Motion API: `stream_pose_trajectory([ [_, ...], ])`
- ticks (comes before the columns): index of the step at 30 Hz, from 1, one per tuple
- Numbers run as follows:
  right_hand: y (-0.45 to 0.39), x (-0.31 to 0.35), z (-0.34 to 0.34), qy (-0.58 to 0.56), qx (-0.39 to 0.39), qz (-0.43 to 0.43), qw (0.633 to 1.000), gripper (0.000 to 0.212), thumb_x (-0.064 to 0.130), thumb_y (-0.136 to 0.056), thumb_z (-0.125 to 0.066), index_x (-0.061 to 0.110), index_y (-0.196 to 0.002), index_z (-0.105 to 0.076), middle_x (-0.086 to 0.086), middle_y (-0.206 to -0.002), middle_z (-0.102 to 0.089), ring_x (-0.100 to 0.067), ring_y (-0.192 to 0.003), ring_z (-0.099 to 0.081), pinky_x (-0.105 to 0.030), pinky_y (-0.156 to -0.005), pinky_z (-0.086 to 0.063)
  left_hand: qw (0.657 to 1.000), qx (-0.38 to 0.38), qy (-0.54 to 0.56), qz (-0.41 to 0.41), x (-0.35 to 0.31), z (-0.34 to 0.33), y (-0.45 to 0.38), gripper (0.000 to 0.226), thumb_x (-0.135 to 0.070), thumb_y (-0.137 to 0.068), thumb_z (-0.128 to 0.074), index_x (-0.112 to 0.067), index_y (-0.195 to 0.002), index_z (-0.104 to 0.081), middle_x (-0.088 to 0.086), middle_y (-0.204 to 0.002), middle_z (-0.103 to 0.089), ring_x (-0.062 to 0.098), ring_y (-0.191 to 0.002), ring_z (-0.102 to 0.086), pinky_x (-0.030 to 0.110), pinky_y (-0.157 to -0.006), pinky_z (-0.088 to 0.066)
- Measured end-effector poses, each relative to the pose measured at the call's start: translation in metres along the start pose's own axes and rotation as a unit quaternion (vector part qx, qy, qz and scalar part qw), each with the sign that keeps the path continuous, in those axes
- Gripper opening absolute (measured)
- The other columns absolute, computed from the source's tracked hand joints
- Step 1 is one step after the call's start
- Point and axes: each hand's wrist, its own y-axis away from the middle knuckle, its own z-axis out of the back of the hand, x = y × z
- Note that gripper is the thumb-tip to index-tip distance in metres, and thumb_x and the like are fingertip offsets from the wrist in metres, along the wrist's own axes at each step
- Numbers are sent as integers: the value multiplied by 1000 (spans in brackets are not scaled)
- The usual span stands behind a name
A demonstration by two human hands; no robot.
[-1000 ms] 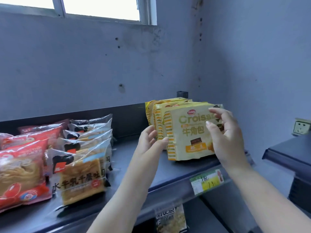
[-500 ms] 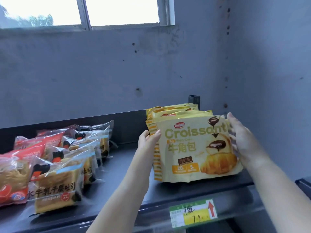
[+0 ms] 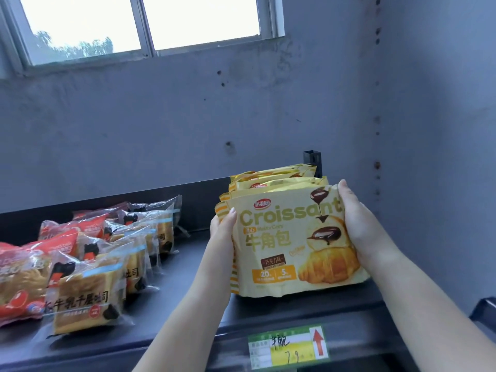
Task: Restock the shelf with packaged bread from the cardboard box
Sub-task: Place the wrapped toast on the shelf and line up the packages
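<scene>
From the head view, my left hand [image 3: 224, 226] and right hand [image 3: 354, 218] squeeze the front croissant pack [image 3: 290, 245] by its two sides, fingers curled round it. It stands near the shelf [image 3: 308, 315] right front corner. I should push it back gently, straight against the packs behind.
</scene>
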Motion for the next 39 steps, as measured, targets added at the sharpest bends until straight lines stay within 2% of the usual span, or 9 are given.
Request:
stream_pose_trajectory([
  [5,-1,26,13,15,-58,32,998,65,64,-93,-17,25,-139,-42,-2,-145,-46,-19,-134,-40,-48,-113,-26,997,-29,-9,-64,-17,13,-5,44,-51,-96,-24,-31,-130,-44,-13,-124,-56,13,-115,-50,32,-95,-37],
  [9,-22,62,16,68,-43,43,996,68,58,-96,-13,17,-143,-38,-6,-149,-39,-20,-137,-36,-46,-116,-20,996,-50,-48,-58,-53,22,-37,55,-53,-96,-21,-25,-142,-35,0,-150,-37,22,-136,-35,47,-114,-21],
  [15,-58,89,-5,181,27,-19,983,81,64,-93,-11,5,-144,-34,-15,-149,-36,-28,-139,-32,-43,-115,-18,998,-17,-7,68,-77,11,-68,66,-59,-94,-22,-15,-143,-33,10,-147,-40,32,-126,-46,47,-98,-42],
  [20,-65,88,-14,232,64,-66,968,92,71,-88,-12,0,-142,-36,-21,-143,-42,-33,-114,-57,-33,-94,-45,995,23,-48,82,-72,3,-76,66,-57,-96,-21,-6,-134,-41,8,-78,-68,25,-78,-61,38,-70,-49],
  [22,-72,84,-13,244,57,-56,967,91,71,-88,-13,1,-142,-38,-21,-143,-44,-30,-120,-53,-35,-100,-40,994,37,-59,81,-73,6,-79,67,-57,-96,-21,-7,-139,-36,9,-106,-66,25,-88,-61,40,-76,-49],
  [25,-87,83,-9,229,32,-34,972,83,68,-90,-15,9,-146,-32,-8,-150,-36,-23,-140,-31,-41,-116,-20,993,22,-91,68,-79,13,-94,68,-59,-94,-20,-14,-145,-30,6,-151,-35,27,-135,-37,49,-110,-30],
  [28,-98,83,-8,181,10,-47,982,81,68,-91,-16,12,-150,-22,-8,-156,-25,-22,-144,-23,-41,-117,-16,990,-4,-123,71,-81,15,-111,67,-60,-94,-21,-18,-145,-29,5,-155,-27,26,-143,-23,49,-116,-16],
  [35,-123,76,-11,159,33,-110,981,89,69,-90,-13,3,-149,-15,-11,-155,-24,-24,-143,-23,-39,-115,-18,980,-4,-143,137,-79,-1,-131,74,-62,-93,-21,-15,-150,-16,5,-157,-22,25,-144,-22,45,-116,-18],
  [39,-129,74,-16,181,49,-96,978,88,70,-89,-13,5,-149,-16,-10,-154,-28,-25,-141,-28,-39,-115,-20,980,18,-146,134,-78,-9,-133,72,-57,-96,-18,-7,-148,-20,6,-128,-55,23,-115,-54,34,-90,-37],
])
